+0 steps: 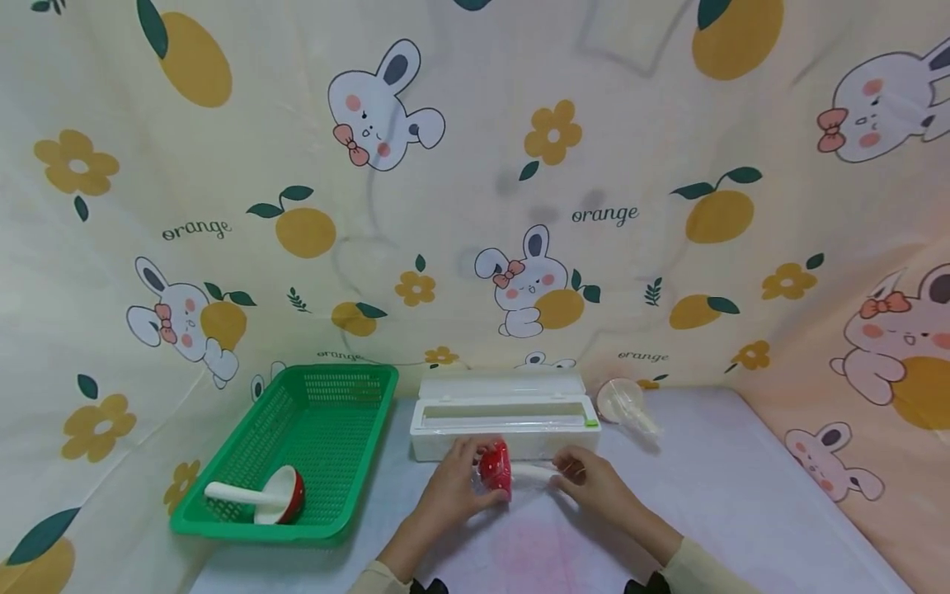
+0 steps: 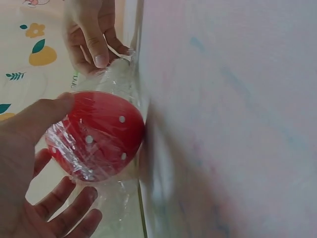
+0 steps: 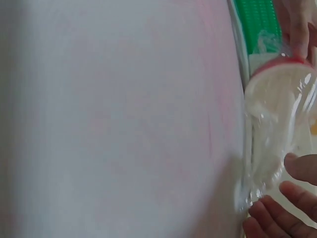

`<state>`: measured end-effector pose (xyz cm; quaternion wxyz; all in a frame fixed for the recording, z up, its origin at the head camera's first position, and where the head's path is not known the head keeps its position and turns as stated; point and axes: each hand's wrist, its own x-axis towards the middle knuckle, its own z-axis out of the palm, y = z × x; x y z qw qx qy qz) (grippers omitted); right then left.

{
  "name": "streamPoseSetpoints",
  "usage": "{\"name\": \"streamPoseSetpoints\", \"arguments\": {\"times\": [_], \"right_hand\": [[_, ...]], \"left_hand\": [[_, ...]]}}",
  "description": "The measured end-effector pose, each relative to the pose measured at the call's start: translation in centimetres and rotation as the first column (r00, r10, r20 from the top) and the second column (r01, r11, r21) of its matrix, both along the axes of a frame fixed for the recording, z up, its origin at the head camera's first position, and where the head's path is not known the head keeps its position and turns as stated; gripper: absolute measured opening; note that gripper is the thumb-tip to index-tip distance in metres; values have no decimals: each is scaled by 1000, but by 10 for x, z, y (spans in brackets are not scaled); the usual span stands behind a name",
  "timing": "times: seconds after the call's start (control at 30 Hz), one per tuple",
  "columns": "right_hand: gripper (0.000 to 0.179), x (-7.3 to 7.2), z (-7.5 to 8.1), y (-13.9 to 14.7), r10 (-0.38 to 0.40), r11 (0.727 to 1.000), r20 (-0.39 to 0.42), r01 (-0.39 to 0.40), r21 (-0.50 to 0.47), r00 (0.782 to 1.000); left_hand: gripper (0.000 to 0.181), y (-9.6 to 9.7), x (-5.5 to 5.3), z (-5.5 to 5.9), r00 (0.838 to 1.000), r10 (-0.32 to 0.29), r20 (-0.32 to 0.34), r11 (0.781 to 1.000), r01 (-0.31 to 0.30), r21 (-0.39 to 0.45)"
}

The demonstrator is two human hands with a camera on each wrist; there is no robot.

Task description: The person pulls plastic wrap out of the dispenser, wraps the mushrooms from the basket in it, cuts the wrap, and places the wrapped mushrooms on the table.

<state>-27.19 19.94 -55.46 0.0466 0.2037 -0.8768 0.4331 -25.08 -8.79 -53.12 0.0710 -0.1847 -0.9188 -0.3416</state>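
Note:
A toy mushroom [image 1: 496, 469] with a white-dotted red cap and a white stem lies sideways over the table, wrapped in clear plastic film [image 3: 262, 126]. My left hand [image 1: 458, 485] holds the cap; in the left wrist view its thumb lies on the red cap [image 2: 101, 134], the other fingers spread beside it. At the stem end, my right hand [image 1: 596, 485] pinches the loose film. Behind both hands is a white cling film box [image 1: 482, 445]. An unwrapped mushroom [image 1: 256, 497] rests in the green basket [image 1: 337, 528] on the left.
Right of the box lies another film-wrapped mushroom [image 1: 623, 404], its stem pointing toward the front right. A white cloth covers the table [image 1: 712, 487]. Printed fabric [image 1: 460, 198] hangs behind and at both sides.

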Motion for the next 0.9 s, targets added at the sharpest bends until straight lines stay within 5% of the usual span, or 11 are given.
{"name": "streamPoseSetpoints", "arguments": {"times": [0.2,0.5,0.73,0.9], "right_hand": [[21,-1,5,9,-125,990,-6,124,-74,992],[48,-4,11,22,-324,943,-18,321,-82,946],[63,-12,11,28,-373,924,-40,368,-101,927],[68,-19,10,33,-351,933,-47,346,-98,935]], "left_hand": [[74,1,1,8,999,25,31,1000,-25,5],[60,0,0,12,999,19,31,1000,-20,23],[51,0,-3,18,1000,-2,-2,1000,2,3],[48,1,-5,19,1000,-1,19,1000,1,-10]]}}
